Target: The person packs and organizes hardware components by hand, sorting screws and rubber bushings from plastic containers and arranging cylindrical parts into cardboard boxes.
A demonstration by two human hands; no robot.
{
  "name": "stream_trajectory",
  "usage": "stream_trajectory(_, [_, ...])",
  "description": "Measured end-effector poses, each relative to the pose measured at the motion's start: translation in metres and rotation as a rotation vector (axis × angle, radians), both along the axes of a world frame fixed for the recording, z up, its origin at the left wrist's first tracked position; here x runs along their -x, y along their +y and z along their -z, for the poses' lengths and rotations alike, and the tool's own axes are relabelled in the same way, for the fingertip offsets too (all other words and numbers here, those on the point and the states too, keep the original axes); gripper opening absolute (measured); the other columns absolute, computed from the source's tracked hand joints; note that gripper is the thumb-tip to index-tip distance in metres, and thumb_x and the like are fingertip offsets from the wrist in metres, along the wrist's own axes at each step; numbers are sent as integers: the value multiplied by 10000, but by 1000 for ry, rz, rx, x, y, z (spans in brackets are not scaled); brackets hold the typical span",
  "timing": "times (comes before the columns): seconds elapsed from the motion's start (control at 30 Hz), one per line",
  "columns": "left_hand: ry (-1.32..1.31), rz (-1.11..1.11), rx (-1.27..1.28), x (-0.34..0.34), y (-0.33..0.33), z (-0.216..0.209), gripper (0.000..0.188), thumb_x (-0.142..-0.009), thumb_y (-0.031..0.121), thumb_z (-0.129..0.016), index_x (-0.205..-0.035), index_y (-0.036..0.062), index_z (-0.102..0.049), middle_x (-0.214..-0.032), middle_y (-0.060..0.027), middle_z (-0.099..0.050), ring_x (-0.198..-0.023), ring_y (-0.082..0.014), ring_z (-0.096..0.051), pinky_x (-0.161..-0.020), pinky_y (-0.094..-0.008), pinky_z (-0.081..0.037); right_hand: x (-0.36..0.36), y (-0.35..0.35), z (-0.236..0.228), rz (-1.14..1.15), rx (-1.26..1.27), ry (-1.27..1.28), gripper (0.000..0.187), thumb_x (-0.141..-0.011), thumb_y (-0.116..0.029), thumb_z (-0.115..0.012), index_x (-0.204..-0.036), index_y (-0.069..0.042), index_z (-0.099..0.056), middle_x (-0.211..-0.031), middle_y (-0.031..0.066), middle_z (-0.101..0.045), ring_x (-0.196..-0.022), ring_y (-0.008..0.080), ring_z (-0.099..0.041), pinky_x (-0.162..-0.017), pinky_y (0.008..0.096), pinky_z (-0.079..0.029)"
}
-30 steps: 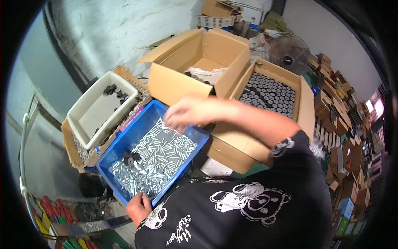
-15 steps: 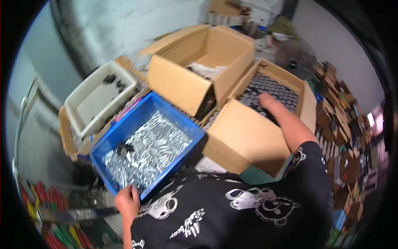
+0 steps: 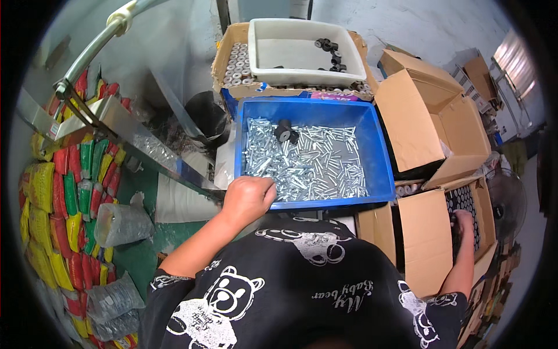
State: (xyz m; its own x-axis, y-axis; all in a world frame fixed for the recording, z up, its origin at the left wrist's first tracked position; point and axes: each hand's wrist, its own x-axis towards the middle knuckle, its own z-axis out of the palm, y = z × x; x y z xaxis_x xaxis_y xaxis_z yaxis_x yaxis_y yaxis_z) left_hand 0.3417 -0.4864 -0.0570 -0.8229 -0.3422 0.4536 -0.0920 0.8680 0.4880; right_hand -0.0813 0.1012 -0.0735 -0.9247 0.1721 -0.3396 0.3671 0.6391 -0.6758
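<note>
My left hand (image 3: 250, 198) is closed at the near left corner of a blue plastic bin (image 3: 314, 205). Its curled fingers hide whatever they may hold. Loose silvery metal pins or screws (image 3: 334, 154) cover much of the bin's bottom, and a few black cylindrical pieces (image 3: 284, 134) lie on them. Over to the right, my right hand (image 3: 463, 220) reaches into an open cardboard box (image 3: 427, 235). Rows of dark round pieces with grey tops (image 3: 462, 199) fill that box, and the hand is down among them. Its fingertips are hidden.
Behind the bin, a white tub (image 3: 308, 75) with several black pieces rests on a carton of round, holed parts (image 3: 237, 64). A larger open carton (image 3: 415, 116) stands at the right rear. Metal tubing (image 3: 87, 55) and stacked colourful sacks (image 3: 72, 215) are on the left. A fan (image 3: 507, 203) stands far right.
The view has swung left, so the bin sits squarely in front and the box lies farther right. My left hand stays at the bin's corner; my right hand is still inside the box.
</note>
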Motion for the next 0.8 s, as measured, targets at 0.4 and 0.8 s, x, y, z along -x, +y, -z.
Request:
stream_trajectory(0.4, [24,52,-34,-2,-9,2,165,-787,99,-626,-647,28,-575,-598,-156,-563,-569,-357,-571,-541,-452,-452,-147,-441,-95,-1197,-7,445,344,-828,-156,-648,-1163,-81,-650,-1102,131,-675,-1006,275,-644,-882,350,-495])
stream_trajectory(0.8, [-8,58,-26,0,-10,7,95,-795,115,-627,-732,44,-632,-651,-123,-621,-627,-307,-623,-600,-427,-481,-134,-551,63,-1353,-140,606,405,-782,-221,-699,-1130,-30,-618,-1062,184,-643,-988,330,-625,-868,409,-489])
